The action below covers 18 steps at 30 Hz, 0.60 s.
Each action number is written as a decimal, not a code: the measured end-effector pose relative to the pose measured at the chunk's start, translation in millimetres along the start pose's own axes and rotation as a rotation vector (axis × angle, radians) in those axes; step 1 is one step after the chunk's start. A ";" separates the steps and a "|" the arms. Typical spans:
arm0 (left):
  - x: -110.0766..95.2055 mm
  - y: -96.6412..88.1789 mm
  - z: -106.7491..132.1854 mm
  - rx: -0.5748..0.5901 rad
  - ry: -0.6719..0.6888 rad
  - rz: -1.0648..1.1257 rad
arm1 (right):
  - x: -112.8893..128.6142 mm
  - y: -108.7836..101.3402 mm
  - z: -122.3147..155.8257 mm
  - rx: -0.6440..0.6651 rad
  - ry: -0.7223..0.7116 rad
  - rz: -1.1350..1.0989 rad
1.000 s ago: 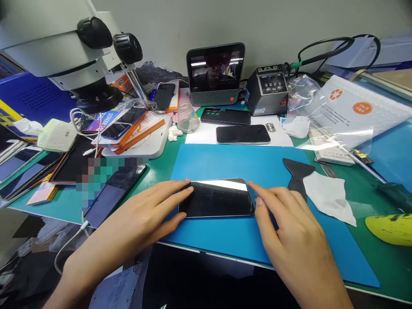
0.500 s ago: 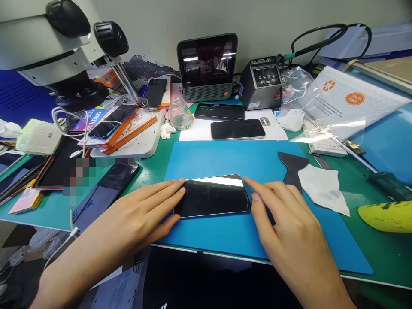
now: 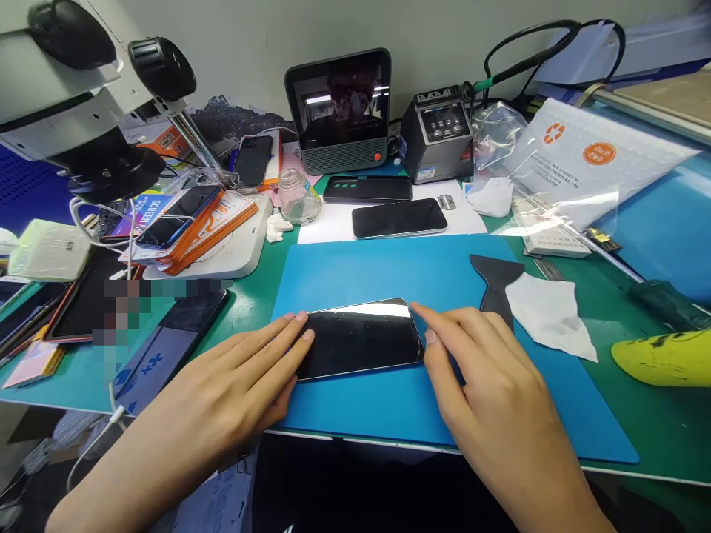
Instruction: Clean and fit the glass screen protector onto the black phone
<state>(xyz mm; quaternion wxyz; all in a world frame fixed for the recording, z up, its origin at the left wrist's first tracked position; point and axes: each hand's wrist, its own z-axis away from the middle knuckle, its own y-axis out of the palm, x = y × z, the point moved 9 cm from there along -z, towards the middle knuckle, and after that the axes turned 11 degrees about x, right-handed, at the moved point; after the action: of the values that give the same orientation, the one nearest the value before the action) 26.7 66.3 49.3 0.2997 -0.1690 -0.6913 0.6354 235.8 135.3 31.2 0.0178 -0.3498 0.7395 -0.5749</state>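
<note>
A black phone point(image 3: 361, 337) lies screen-up on a blue mat point(image 3: 422, 281) at the table's near edge. My left hand point(image 3: 238, 385) rests flat at the phone's left end, fingers stretched out and their tips on that end of the screen. My right hand point(image 3: 478, 370) lies at the phone's right end, fingers extended, their tips touching its right edge. Neither hand holds anything. A black plastic scraper point(image 3: 494, 285) and a white wipe point(image 3: 549, 314) lie on the mat just right of my right hand.
Two more phones point(image 3: 398, 218) lie on white paper behind the mat. A microscope point(image 3: 83, 96) stands far left above stacked phones and orange packets point(image 3: 194, 222). A small monitor point(image 3: 338, 100), a soldering station point(image 3: 438, 133), plastic bags point(image 3: 578, 163) and a yellow object point(image 3: 661, 359) lie around.
The view has drifted right and slightly up, so everything sits further left in the picture. My left fingertips have drawn back a little from the phone's screen toward its left end.
</note>
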 end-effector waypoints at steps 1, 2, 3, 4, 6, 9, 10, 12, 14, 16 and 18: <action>1.3 -0.3 0.2 0.001 -0.005 0.014 | 0.1 0.1 0.2 0.001 0.000 -0.002; 2.2 -1.1 0.4 -0.004 -0.009 0.023 | 0.2 0.2 0.4 0.002 0.001 -0.003; 2.9 -2.1 0.4 -0.007 -0.011 0.026 | 0.2 0.3 0.6 0.004 0.003 -0.004; 3.4 -2.9 0.3 -0.008 -0.013 0.024 | 0.2 0.6 0.8 0.009 0.006 -0.006; 2.9 -4.8 -0.3 -0.010 -0.003 0.014 | -0.1 0.5 0.9 0.012 0.012 -0.009; 1.2 -6.4 -2.2 -0.002 0.013 -0.019 | 0.6 -0.6 0.6 0.000 0.000 0.000; 0.6 -6.7 -3.0 0.001 0.018 -0.031 | 1.1 -0.8 0.5 -0.003 -0.008 0.006; -0.4 -6.7 -4.6 0.008 0.021 -0.052 | 1.7 -0.9 0.5 -0.007 -0.020 0.013; -1.8 -5.8 -5.2 0.016 0.030 -0.065 | 1.6 -0.7 0.7 -0.004 -0.022 0.012; -2.9 -4.1 -4.2 0.020 0.041 -0.070 | 1.0 -1.0 1.3 -0.002 -0.016 0.005; -2.4 -2.5 -1.6 0.019 0.042 -0.058 | 1.4 -1.1 1.8 0.004 -0.017 0.001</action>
<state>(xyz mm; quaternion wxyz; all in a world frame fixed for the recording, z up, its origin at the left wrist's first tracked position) 29.9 65.7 51.3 0.3341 -0.1595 -0.6833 0.6293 236.1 132.9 32.0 0.0251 -0.3542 0.7382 -0.5735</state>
